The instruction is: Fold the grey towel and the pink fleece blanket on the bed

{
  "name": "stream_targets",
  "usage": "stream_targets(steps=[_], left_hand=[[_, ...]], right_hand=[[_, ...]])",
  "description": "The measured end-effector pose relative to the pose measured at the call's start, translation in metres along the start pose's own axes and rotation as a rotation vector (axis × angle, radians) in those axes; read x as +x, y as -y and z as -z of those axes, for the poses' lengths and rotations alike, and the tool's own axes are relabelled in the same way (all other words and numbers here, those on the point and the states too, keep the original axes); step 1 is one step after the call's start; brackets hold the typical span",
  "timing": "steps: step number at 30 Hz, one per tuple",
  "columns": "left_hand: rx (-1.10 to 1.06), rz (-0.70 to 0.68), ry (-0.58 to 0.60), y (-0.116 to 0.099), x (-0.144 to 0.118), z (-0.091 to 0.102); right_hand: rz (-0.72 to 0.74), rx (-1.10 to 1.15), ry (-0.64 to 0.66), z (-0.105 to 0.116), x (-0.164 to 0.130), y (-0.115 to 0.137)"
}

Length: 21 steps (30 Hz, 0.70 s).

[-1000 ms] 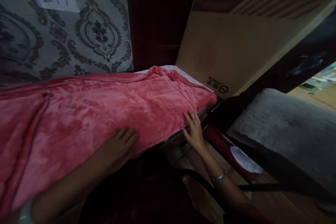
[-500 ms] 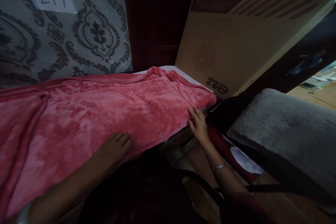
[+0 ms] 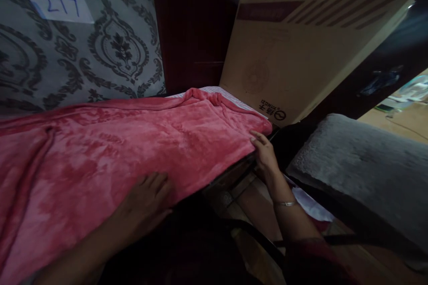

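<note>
A pink plush blanket (image 3: 133, 142) lies spread over a long low surface, with a folded layer along its far side and another fold at the left. My left hand (image 3: 147, 200) rests on its near part, palm down, fingers laid out on the plush and thumb apart. At the blanket's right front corner, my right hand (image 3: 265, 149) has its fingers closed on the edge; the fingertips are partly hidden. A silver bracelet (image 3: 286, 204) circles my right wrist. Striped white cloth (image 3: 234, 98) shows beyond the blanket.
Behind the blanket's right end leans a big cardboard sheet (image 3: 277, 53). A grey plush-covered seat (image 3: 364, 164) stands at the right. Patterned wallpaper (image 3: 117, 49) carries a paper (image 3: 60, 5) marked 277. Dark bars cross above the tiled floor (image 3: 256, 205).
My right hand has moved right along the blanket's front edge to its corner, and that edge now runs straighter. My left hand stays on the plush, its thumb now showing. The view has shifted slightly.
</note>
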<state>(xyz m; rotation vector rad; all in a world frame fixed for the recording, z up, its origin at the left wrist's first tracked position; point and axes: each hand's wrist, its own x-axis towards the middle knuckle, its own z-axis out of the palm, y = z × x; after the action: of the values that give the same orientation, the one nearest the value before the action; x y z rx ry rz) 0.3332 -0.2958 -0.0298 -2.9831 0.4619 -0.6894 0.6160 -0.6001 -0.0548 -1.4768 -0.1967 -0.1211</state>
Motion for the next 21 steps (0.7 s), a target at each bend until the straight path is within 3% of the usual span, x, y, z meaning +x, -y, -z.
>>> stream_targets(steps=[3,6,10,13,16,18,21], left_hand=[[0.105,-0.034,0.031,-0.004,-0.005,-0.007],[0.144,0.061,0.045,0.005,0.0,0.007],[0.254,0.189,-0.043,0.02,0.019,0.059],[0.381,0.09,-0.166,0.021,0.024,0.073],[0.362,-0.028,-0.148,0.017,0.006,0.04],[0.326,0.006,-0.081,0.016,-0.011,0.005],[0.269,0.039,0.055,0.016,-0.033,-0.028]], right_hand=[[-0.091,0.209,0.072,-0.019,0.018,0.028],[-0.082,0.248,0.175,-0.04,0.044,0.057],[0.193,0.246,0.222,-0.049,0.08,0.087],[0.335,0.201,0.149,-0.04,0.08,0.078],[0.14,0.117,0.077,-0.027,0.052,0.033],[-0.052,0.068,0.034,-0.018,0.029,-0.003],[-0.149,0.041,-0.011,-0.007,0.009,-0.036]])
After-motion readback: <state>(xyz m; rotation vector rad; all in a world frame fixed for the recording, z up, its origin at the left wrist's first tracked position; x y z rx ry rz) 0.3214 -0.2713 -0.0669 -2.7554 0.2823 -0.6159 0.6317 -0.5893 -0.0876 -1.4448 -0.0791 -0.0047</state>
